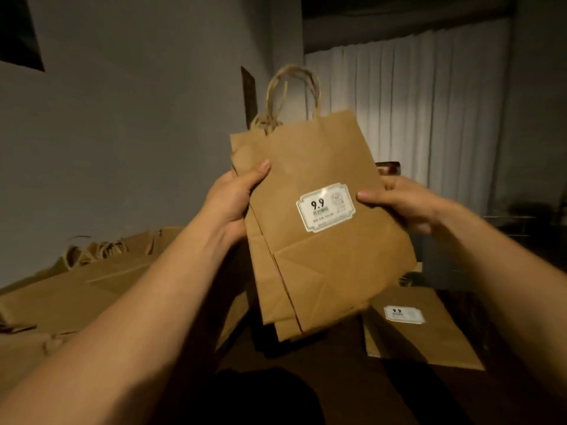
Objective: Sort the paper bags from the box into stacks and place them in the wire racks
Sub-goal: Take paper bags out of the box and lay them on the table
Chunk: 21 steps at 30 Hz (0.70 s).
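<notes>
Both hands, left hand [236, 194] and right hand [402, 204], each hold in a closed grip the opposite edges of a small stack of kraft paper bags [322, 228], raised upright with its twisted handles [294, 93] uppermost, above another labelled bag [423, 332] lying flat on the worktop [306, 372] to the stack's lower right.

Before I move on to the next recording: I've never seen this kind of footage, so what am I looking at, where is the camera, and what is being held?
There is no robot. A camera worn on a person's head looks forward and down at their bare arms. The left hand and right hand grip the two sides of a small stack of flat brown paper bags, handles up; the front one carries a white sticker reading 9.9. More flat bags lie in a pile on the left, and another stickered bag lies lower right. White curtains hang behind. No wire racks are visible.
</notes>
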Available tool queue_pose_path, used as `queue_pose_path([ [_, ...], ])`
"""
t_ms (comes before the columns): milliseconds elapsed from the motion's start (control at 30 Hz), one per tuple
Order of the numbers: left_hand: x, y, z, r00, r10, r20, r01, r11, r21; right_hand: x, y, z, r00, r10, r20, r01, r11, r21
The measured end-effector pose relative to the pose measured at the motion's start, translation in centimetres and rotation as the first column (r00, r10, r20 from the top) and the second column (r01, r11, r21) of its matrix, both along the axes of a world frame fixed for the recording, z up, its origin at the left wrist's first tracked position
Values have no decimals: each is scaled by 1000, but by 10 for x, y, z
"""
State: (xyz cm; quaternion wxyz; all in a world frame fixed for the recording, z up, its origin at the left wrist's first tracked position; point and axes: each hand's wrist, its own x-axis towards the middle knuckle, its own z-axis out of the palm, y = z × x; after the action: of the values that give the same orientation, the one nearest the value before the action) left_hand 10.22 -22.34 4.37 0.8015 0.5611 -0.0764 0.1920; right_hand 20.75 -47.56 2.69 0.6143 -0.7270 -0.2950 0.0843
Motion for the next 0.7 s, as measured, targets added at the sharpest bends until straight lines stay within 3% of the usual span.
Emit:
queue_pose_path([
  [100,25,-26,-53,986,-78,-150,79,997,0,1,-23,-80,969,-42,-245,82,984,157],
  [200,24,-35,-131,904,-216,-368,221,975,-31,-7,-31,-161,918,-95,-386,202,947,248],
  [300,22,-41,-206,859,-137,-492,130,990,-49,-19,-34,-215,865,-123,-487,279,924,263],
  [400,27,-43,-246,839,-21,-544,-17,998,-64,-26,-32,-233,817,-180,-548,332,924,191],
  [567,28,-46,-241,857,106,-504,-30,987,156,-29,-29,-229,818,-217,-532,367,910,194],
  [633,39,-36,-237,871,40,-489,26,992,127,-27,-30,-214,836,-200,-511,362,901,239],
  [700,46,-31,-226,875,79,-477,-18,991,129,-21,-32,-193,877,-163,-452,323,897,302],
])
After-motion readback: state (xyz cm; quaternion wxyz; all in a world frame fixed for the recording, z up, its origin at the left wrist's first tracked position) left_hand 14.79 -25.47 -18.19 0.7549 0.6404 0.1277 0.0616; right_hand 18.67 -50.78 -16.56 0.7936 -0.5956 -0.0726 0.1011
